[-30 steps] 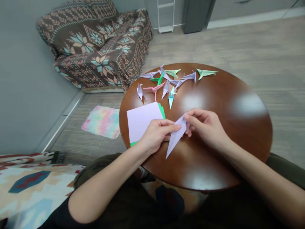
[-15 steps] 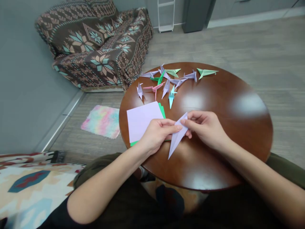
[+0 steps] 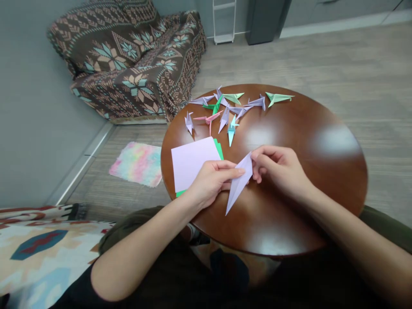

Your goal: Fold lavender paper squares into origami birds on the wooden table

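A lavender sheet of origami paper (image 3: 238, 182), folded into a long narrow kite shape, is held over the near part of the table. My left hand (image 3: 215, 179) pinches its left side, thumb on top and fingers underneath. At the upper right tip of the paper, my right hand (image 3: 277, 168) closes thumb and forefinger on the edge, its other fingers curled. Beside my left hand lies a stack of square paper (image 3: 195, 163), lavender on top with green sheets (image 3: 219, 149) showing under it.
Several folded paper cranes in lavender, green, pink (image 3: 210, 119) and blue (image 3: 231, 131) stand along the far left of the round brown table (image 3: 322, 171). Beyond it is a sofa (image 3: 135, 73) with a patterned cover. A pastel rug (image 3: 137, 164) lies on the floor at left.
My right thumb has slid off the face of the paper to its upper tip, and the right hand has shifted slightly up. My left hand keeps its pinch.
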`<state>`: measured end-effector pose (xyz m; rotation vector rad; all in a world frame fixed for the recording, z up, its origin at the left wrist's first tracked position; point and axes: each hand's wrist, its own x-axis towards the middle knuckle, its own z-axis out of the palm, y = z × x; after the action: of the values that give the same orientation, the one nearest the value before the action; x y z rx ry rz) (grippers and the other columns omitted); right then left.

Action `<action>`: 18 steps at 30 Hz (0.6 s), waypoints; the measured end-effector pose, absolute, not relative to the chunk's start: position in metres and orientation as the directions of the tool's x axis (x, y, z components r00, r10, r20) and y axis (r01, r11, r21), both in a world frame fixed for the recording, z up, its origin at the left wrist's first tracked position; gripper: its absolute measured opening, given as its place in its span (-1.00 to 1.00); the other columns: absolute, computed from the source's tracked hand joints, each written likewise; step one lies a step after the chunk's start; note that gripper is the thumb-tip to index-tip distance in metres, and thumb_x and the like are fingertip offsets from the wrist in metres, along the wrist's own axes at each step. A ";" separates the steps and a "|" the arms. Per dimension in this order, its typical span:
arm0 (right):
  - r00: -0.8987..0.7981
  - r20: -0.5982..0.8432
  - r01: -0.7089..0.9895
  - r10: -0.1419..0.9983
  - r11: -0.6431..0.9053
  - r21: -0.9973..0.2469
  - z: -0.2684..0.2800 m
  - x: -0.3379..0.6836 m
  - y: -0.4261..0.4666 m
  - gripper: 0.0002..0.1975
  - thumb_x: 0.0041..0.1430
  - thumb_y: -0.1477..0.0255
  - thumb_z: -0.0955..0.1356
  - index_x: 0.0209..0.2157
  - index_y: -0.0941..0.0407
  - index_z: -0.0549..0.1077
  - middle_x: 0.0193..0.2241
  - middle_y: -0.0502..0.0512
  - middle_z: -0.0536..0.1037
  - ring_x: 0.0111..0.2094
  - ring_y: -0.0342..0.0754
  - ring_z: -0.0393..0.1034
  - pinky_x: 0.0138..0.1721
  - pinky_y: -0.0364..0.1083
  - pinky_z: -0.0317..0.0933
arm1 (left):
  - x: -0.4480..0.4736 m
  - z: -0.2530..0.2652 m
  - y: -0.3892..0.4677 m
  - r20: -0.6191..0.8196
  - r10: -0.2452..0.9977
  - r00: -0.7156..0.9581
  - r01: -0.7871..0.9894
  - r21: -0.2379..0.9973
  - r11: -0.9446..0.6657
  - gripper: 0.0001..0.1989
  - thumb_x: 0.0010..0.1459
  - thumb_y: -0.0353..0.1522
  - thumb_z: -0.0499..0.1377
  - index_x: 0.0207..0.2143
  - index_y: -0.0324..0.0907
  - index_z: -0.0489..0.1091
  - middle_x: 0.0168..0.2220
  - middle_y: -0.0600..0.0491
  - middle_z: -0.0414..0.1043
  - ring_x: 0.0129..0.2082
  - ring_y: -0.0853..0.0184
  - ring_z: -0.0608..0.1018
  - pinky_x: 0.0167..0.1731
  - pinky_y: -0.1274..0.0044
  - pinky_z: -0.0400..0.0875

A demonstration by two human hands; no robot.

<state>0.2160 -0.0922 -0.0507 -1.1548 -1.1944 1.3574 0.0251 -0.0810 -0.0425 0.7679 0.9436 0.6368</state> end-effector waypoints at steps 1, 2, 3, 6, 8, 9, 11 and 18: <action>-0.107 -0.054 -0.052 0.993 -0.060 -0.997 -0.050 0.216 -0.093 -0.69 0.20 0.17 0.51 -0.42 0.13 0.55 -0.65 0.00 0.54 -0.65 -0.13 0.40 -0.57 -0.16 0.32 | 0.025 -0.043 -0.080 -0.462 0.767 0.445 -0.145 0.808 0.571 -0.66 -0.16 -0.27 0.56 -0.38 -0.29 0.61 -0.40 -0.03 0.63 -0.39 0.37 0.59 -0.26 0.53 0.47; -0.113 -0.052 -0.039 0.992 -0.056 -0.998 -0.050 0.216 -0.093 -0.69 0.18 0.18 0.52 -0.41 0.14 0.55 -0.65 -0.01 0.54 -0.65 -0.14 0.40 -0.57 -0.16 0.32 | 0.025 -0.044 -0.080 -0.458 0.771 0.442 -0.143 0.813 0.564 -0.66 -0.16 -0.27 0.56 -0.38 -0.29 0.61 -0.40 -0.02 0.62 -0.39 0.38 0.58 -0.27 0.53 0.47; -0.113 -0.049 -0.034 0.992 -0.053 -0.998 -0.049 0.216 -0.093 -0.69 0.18 0.18 0.52 -0.41 0.14 0.55 -0.65 -0.01 0.54 -0.65 -0.15 0.39 -0.58 -0.16 0.31 | 0.024 -0.045 -0.080 -0.451 0.777 0.439 -0.137 0.821 0.554 -0.66 -0.16 -0.27 0.56 -0.38 -0.29 0.61 -0.39 -0.01 0.62 -0.39 0.38 0.58 -0.28 0.53 0.46; -0.112 -0.048 -0.034 0.993 -0.052 -0.998 -0.047 0.216 -0.092 -0.70 0.16 0.19 0.54 -0.40 0.14 0.55 -0.64 -0.01 0.54 -0.64 -0.15 0.40 -0.57 -0.17 0.32 | 0.024 -0.047 -0.079 -0.413 0.808 0.421 -0.094 0.866 0.492 -0.67 -0.16 -0.24 0.55 -0.41 -0.28 0.62 -0.43 0.02 0.60 -0.44 0.41 0.53 -0.34 0.55 0.39; -0.137 -0.050 -0.017 0.989 -0.053 -0.998 -0.046 0.217 -0.092 -0.71 0.10 0.22 0.57 -0.39 0.14 0.55 -0.64 -0.02 0.54 -0.63 -0.14 0.40 -0.56 -0.16 0.31 | 0.023 -0.047 -0.079 -0.383 0.821 0.424 -0.052 0.894 0.444 -0.66 -0.15 -0.23 0.55 -0.41 -0.29 0.62 -0.47 0.04 0.58 -0.48 0.43 0.50 -0.37 0.56 0.34; -0.153 -0.052 -0.001 0.987 -0.053 -0.999 -0.046 0.218 -0.091 -0.71 0.07 0.23 0.58 -0.40 0.14 0.56 -0.64 -0.02 0.53 -0.64 -0.15 0.39 -0.57 -0.16 0.30 | 0.022 -0.046 -0.078 -0.371 0.822 0.431 -0.035 0.904 0.426 -0.66 -0.15 -0.23 0.54 -0.40 -0.29 0.63 -0.47 0.04 0.59 -0.48 0.43 0.49 -0.38 0.56 0.32; -0.173 -0.056 0.032 0.983 -0.051 -0.998 -0.045 0.220 -0.090 -0.71 0.05 0.23 0.59 -0.42 0.14 0.56 -0.65 -0.02 0.52 -0.65 -0.15 0.36 -0.58 -0.16 0.26 | 0.020 -0.044 -0.077 -0.366 0.817 0.447 -0.011 0.910 0.414 -0.64 -0.14 -0.21 0.54 -0.36 -0.29 0.64 -0.44 0.02 0.61 -0.47 0.42 0.51 -0.37 0.56 0.31; -0.219 -0.061 0.205 0.974 -0.015 -0.979 -0.043 0.234 -0.089 -0.83 0.19 0.33 0.49 -0.43 0.12 0.58 -0.58 0.02 0.54 -0.56 -0.11 0.39 -0.49 -0.14 0.26 | 0.010 -0.038 -0.065 -0.343 0.826 0.447 0.124 0.938 0.323 -0.71 -0.06 -0.27 0.47 -0.32 -0.27 0.62 -0.43 0.02 0.63 -0.48 0.41 0.52 -0.40 0.59 0.28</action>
<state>0.2341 -0.0892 -0.0433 -1.2736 -1.5133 1.3018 0.0105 -0.0651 -0.0375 1.1710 1.0281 0.5869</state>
